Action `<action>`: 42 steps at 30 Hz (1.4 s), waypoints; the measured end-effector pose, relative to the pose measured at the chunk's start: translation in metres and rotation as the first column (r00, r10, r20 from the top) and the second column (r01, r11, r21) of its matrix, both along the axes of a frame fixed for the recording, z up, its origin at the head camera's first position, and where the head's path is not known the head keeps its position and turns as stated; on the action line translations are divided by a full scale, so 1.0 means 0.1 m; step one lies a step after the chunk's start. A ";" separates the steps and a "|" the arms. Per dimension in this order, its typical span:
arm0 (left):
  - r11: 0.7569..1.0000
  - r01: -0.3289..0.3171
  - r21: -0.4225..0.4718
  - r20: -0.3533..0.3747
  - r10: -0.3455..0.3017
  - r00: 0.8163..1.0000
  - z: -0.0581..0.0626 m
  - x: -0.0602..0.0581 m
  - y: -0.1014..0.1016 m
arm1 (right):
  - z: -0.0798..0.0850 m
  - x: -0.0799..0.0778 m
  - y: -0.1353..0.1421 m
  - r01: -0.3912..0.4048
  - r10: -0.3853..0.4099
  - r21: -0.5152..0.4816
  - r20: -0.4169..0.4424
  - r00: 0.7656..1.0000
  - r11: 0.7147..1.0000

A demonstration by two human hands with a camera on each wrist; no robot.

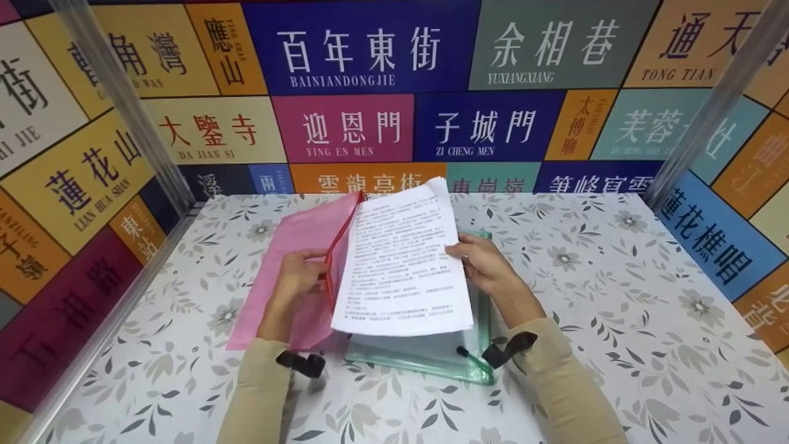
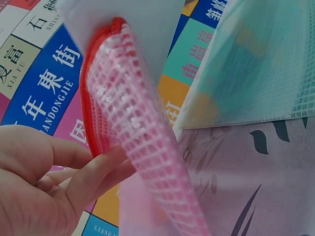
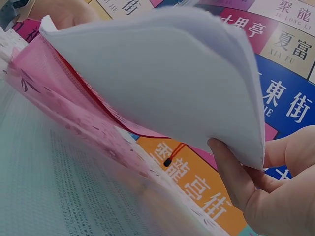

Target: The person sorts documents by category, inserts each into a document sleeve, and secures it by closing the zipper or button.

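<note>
A pink mesh zipper pouch (image 1: 277, 246) with a red zipper edge is at the left of the work area. My left hand (image 1: 300, 271) pinches its zippered edge; the left wrist view shows the pouch's mesh (image 2: 133, 113) and the fingers at the red zipper (image 2: 84, 93). In my right hand (image 1: 487, 262) is a stack of printed paper sheets (image 1: 400, 265), pinched by its right edge. The stack's left side lies along the pouch opening. From the right wrist view the sheets (image 3: 162, 73) bow, their blank back showing, with thumb and fingers gripping a corner.
Below the papers lies a green-edged, translucent zipper pouch (image 1: 425, 364) on the floral-patterned tabletop (image 1: 616, 320). A wall of coloured panels with Chinese lettering (image 1: 363, 49) stands behind the table. Clear upright edges (image 1: 123, 92) flank the table at both sides.
</note>
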State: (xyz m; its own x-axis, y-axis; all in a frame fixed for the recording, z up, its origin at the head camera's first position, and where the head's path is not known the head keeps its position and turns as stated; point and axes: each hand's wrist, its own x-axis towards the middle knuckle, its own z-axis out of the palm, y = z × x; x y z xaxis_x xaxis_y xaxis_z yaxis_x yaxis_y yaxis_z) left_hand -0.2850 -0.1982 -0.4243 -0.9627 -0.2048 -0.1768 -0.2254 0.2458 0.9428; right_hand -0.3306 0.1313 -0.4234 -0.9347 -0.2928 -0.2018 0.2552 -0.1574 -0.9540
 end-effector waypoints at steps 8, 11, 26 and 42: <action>0.999 0.016 -0.037 0.032 -0.014 0.999 0.01 -0.01 0.00 | -0.03 -0.03 -0.02 0.069 -0.069 0.002 -0.013 0.998 0.998; 0.998 0.027 -0.059 0.062 -0.024 0.998 0.01 -0.02 0.00 | -0.02 -0.04 -0.01 0.094 -0.094 0.018 -0.010 0.996 0.995; 0.990 0.086 -0.109 0.065 -0.079 0.995 -0.01 0.01 0.12 | 0.13 0.07 -0.10 0.144 -0.145 -0.019 -0.035 0.989 0.989; 0.997 0.065 -0.033 0.075 -0.063 0.995 0.00 0.00 0.14 | 0.04 0.12 -0.29 0.120 -0.119 0.012 -0.021 0.993 0.993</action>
State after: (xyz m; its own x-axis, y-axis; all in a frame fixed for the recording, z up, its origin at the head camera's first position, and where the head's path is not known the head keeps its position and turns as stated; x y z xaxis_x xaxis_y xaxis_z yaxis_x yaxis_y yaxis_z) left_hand -0.2852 -0.1841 -0.4243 -0.9585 -0.1508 -0.2419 -0.2772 0.2952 0.9143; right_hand -0.3184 0.1023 -0.4198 -0.9667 -0.1763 -0.1856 0.2161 -0.1732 -0.9609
